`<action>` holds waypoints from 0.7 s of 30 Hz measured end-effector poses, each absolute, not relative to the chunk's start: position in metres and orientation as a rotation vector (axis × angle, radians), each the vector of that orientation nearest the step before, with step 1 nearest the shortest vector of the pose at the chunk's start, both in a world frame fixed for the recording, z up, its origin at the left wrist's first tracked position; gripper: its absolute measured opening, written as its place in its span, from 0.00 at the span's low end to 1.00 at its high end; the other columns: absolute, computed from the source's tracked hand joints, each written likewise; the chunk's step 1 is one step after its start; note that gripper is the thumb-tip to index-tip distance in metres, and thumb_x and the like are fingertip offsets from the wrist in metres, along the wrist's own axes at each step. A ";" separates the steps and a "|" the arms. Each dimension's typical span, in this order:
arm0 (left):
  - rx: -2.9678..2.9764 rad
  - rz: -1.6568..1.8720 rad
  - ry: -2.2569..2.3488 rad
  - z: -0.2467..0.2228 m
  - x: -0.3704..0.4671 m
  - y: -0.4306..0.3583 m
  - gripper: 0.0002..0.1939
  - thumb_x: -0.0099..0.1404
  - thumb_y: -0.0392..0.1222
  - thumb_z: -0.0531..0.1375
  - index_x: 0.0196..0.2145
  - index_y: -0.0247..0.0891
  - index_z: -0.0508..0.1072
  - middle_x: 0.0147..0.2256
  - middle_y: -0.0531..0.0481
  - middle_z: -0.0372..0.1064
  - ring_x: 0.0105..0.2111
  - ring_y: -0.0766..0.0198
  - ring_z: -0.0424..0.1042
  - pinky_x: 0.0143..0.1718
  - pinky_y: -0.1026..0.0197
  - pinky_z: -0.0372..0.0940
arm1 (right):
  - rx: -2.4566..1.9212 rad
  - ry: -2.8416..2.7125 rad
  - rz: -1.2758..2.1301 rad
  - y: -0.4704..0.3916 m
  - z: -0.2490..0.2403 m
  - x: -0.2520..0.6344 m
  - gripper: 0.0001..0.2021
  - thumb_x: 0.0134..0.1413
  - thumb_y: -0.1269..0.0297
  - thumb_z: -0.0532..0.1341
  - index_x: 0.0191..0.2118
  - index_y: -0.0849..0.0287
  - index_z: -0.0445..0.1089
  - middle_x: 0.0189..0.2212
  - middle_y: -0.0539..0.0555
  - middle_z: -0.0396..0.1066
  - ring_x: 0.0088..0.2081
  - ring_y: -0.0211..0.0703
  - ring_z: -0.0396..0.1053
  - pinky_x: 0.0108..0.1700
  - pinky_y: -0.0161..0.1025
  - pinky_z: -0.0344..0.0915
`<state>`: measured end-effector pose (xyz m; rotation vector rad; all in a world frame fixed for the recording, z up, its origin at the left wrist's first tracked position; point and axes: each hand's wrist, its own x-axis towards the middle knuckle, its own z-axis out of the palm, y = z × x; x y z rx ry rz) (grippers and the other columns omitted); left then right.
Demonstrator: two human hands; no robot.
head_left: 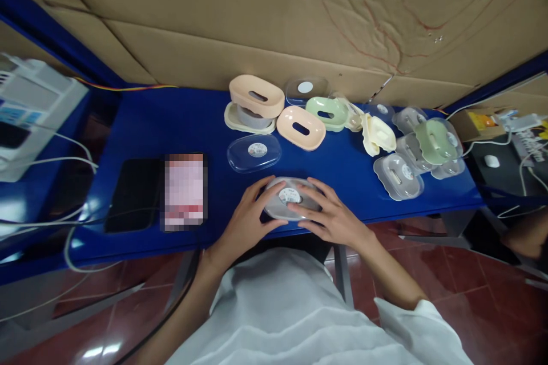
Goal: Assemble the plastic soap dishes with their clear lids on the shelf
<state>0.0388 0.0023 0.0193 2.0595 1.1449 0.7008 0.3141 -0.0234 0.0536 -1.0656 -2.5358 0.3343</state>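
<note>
A grey oval box with a clear lid and a round label (290, 197) lies at the front edge of the blue table, between my hands. My left hand (257, 208) grips its left side, thumb at the near edge. On its right side, my right hand (329, 211) has its fingers spread over the lid. Just behind lies a loose clear lid (240, 154) with a label. A peach oval dish (301, 128), a green dish (327, 113) and a peach piece (257, 94) stacked over grey and cream parts stand farther back.
Cream parts (379, 134) and several lidded grey and green boxes (399, 177) sit at the right. A black tablet (132, 195) and a blurred-out screen (184, 192) lie left, near white cables. Cardboard (205, 5) lines the back. A person's arm (528, 234) shows at far right.
</note>
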 end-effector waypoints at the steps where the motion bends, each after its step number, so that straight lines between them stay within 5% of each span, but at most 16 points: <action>1: 2.053 0.699 1.150 0.019 0.038 0.003 0.44 0.65 0.45 0.74 0.73 0.57 0.60 0.70 0.44 0.59 0.70 0.46 0.62 0.72 0.42 0.61 | -1.048 -2.533 0.332 -0.023 0.052 0.314 0.25 0.72 0.59 0.64 0.71 0.47 0.66 0.75 0.57 0.56 0.79 0.60 0.44 0.74 0.65 0.59; 8: 2.066 0.728 1.174 0.017 0.040 0.003 0.42 0.66 0.47 0.73 0.72 0.57 0.62 0.70 0.44 0.60 0.70 0.45 0.62 0.72 0.42 0.61 | -1.109 -2.498 0.325 -0.020 0.032 0.311 0.26 0.70 0.57 0.66 0.70 0.43 0.67 0.77 0.57 0.50 0.80 0.65 0.39 0.74 0.67 0.59; 13: 1.996 0.767 1.121 0.021 0.040 0.000 0.47 0.67 0.48 0.72 0.76 0.58 0.52 0.76 0.43 0.50 0.74 0.46 0.57 0.73 0.43 0.60 | -1.162 -2.404 0.251 -0.024 0.047 0.323 0.33 0.67 0.57 0.69 0.73 0.41 0.61 0.73 0.59 0.58 0.75 0.61 0.54 0.71 0.62 0.66; 16: 1.925 0.777 1.138 0.025 0.039 -0.001 0.45 0.70 0.48 0.70 0.76 0.57 0.51 0.76 0.43 0.48 0.74 0.47 0.58 0.71 0.45 0.63 | -1.395 -2.130 -0.075 -0.035 0.069 0.359 0.36 0.63 0.58 0.72 0.73 0.40 0.62 0.71 0.59 0.61 0.71 0.64 0.61 0.69 0.65 0.66; 21: 1.966 0.730 1.161 0.027 0.040 0.000 0.33 0.75 0.46 0.64 0.73 0.56 0.59 0.73 0.44 0.55 0.70 0.50 0.65 0.70 0.44 0.65 | -1.902 -1.436 -0.678 -0.049 0.073 0.440 0.36 0.60 0.46 0.72 0.69 0.57 0.70 0.69 0.69 0.63 0.69 0.72 0.63 0.68 0.67 0.64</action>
